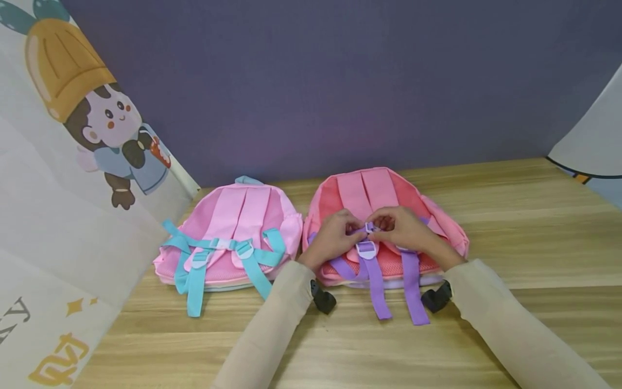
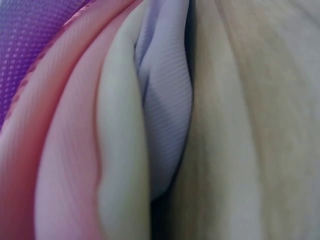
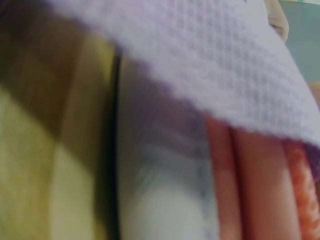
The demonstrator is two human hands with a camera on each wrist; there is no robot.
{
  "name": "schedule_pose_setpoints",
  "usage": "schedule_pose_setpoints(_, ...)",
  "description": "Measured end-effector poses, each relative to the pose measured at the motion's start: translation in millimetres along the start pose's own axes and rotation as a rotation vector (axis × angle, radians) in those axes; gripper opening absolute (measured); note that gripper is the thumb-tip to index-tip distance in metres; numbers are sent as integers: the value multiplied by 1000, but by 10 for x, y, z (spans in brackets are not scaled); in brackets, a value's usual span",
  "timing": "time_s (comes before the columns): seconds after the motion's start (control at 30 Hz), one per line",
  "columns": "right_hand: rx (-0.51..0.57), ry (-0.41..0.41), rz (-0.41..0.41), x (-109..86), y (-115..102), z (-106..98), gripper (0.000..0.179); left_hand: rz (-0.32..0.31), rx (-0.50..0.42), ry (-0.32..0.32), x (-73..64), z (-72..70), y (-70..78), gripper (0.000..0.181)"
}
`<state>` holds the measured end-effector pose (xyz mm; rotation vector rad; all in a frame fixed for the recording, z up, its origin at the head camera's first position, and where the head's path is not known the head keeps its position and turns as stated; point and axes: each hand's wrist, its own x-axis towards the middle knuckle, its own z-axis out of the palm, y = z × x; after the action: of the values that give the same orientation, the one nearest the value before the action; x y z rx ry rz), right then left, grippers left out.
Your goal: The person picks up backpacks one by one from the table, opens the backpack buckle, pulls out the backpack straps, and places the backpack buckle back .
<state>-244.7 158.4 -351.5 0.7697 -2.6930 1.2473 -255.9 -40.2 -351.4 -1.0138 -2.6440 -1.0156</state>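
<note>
A coral-pink backpack point(image 1: 340, 189) lies on the table with its purple straps point(image 1: 374, 292) facing up. Over its middle, my left hand point(image 1: 332, 237) pinches the left part of a purple chest strap beside a small white buckle point(image 1: 369, 227). From the other side my right hand point(image 1: 408, 231) holds the buckle's right end between thumb and fingers. Just below the hands is a white strap adjuster point(image 1: 366, 249). Neither wrist view shows the fingers at work: the left has the backpack's layered edge point(image 2: 70, 150), the right a lilac strap point(image 3: 215, 65) close up.
A light-pink backpack point(image 1: 218, 205) with turquoise straps lies directly left, its white chest buckle point(image 1: 221, 244) joined. Behind both stands a dark panel point(image 1: 340, 86). A printed white sheet point(image 1: 48, 189) borders the wooden table point(image 1: 525, 232) at left.
</note>
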Motion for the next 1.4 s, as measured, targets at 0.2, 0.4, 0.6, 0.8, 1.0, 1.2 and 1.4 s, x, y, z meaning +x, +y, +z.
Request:
schedule_pose_setpoints(0.2, 35, 9, 9, -1, -6, 1, 19, -12, -21, 1, 1, 5, 9, 23)
schedule_pose_setpoints(0.4, 45, 14, -18, -3, -2, -7, 21, -18, -24, 2, 7, 9, 9, 24)
schedule_pose_setpoints(0.6, 54, 8, -47, -6, 10, -7, 25, -19, -27, 13, 9, 23, 10, 23)
schedule_pose_setpoints(0.8, 47, 8, -57, -2, 16, 7, 26, -18, -35, 30, 4, 31, 18, 22)
schedule_pose_setpoints(1.0, 36, 20, -50, -6, 4, 5, 25, -10, -27, 7, 7, 6, -2, 24)
schedule_pose_setpoints(1.2, 22, 15, -47, -12, -5, 3, 26, -27, 26, -25, 1, -25, -44, 22)
schedule_pose_setpoints(1.4, 26, 7, -23, -17, -14, 2, 26, -23, 14, -30, -7, -31, -15, 21)
